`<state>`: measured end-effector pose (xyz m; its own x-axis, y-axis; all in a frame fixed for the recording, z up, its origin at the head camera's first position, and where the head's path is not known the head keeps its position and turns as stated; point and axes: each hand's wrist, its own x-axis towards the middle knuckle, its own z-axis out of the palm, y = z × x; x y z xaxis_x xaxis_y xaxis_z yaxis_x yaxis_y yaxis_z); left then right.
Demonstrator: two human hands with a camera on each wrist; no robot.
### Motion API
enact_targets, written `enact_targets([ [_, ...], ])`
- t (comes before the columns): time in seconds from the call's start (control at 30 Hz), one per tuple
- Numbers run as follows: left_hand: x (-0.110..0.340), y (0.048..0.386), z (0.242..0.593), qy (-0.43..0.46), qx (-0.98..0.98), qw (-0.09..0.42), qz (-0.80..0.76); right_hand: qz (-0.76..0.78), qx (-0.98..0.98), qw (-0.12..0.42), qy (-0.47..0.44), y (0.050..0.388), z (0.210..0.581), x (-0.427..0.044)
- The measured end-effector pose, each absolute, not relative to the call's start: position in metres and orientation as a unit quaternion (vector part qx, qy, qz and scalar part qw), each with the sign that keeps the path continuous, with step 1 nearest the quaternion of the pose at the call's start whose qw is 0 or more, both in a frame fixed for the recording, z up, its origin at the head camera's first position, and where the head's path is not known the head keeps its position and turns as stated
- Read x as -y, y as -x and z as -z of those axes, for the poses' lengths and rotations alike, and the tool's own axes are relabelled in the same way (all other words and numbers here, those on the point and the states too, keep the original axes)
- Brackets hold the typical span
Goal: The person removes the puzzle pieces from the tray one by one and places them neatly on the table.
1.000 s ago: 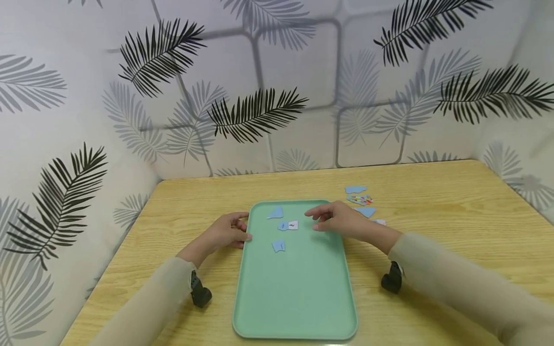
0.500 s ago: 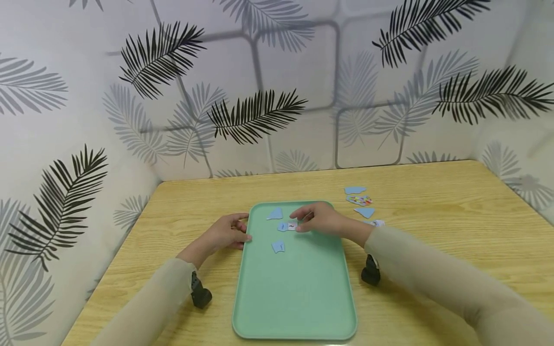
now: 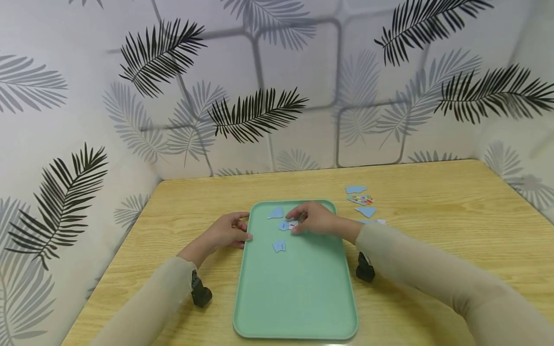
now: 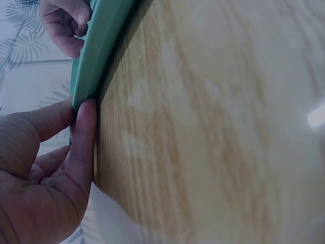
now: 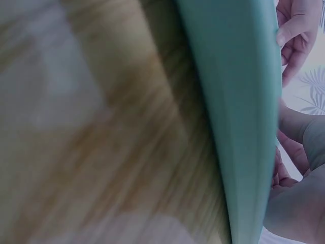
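In the head view a green tray [image 3: 298, 293] lies on the wooden table. My left hand [image 3: 227, 231] grips its left rim, thumb on one side and fingers on the other, as the left wrist view shows. Over the tray's upper part, my right hand [image 3: 315, 219] pinches a small white puzzle piece [image 3: 293, 225] with a dark mark, between thumb and forefinger. A blue puzzle piece [image 3: 283, 226] adjoins it on the left. Another blue piece [image 3: 275, 213] lies above and one more blue piece [image 3: 279, 246] below. The right wrist view hides the fingertips behind the tray wall [image 5: 238, 127].
Right of the tray, several loose pieces lie on the table [image 3: 433, 216]: a blue one [image 3: 356, 189], a multicoloured one [image 3: 360, 199], a pointed blue one [image 3: 366, 211] and a partly hidden one [image 3: 381, 221]. A leaf-patterned covering [image 3: 277, 158] stands behind the table.
My right hand has moved left across the tray, from its right side to the white piece, and its fingers have closed in around it. The left hand has stayed at the rim.
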<state>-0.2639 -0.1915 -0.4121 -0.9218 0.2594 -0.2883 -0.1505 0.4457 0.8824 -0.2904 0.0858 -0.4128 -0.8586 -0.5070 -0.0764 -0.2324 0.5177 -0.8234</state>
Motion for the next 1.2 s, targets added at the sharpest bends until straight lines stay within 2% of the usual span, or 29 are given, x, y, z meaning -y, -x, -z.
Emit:
enact_targets([
  [0.67, 0.1907, 0.2629, 0.4097, -0.035, -0.827, 0.194, -0.526, 0.39, -0.88, 0.132, 0.238, 0.2885, 0.4131, -0.0815],
  [1.2, 0.1917, 0.2637, 0.4118, -0.035, -0.826, 0.196, -0.527, 0.388, -0.88, 0.151, 0.23, 0.2911, 0.4106, -0.0863],
])
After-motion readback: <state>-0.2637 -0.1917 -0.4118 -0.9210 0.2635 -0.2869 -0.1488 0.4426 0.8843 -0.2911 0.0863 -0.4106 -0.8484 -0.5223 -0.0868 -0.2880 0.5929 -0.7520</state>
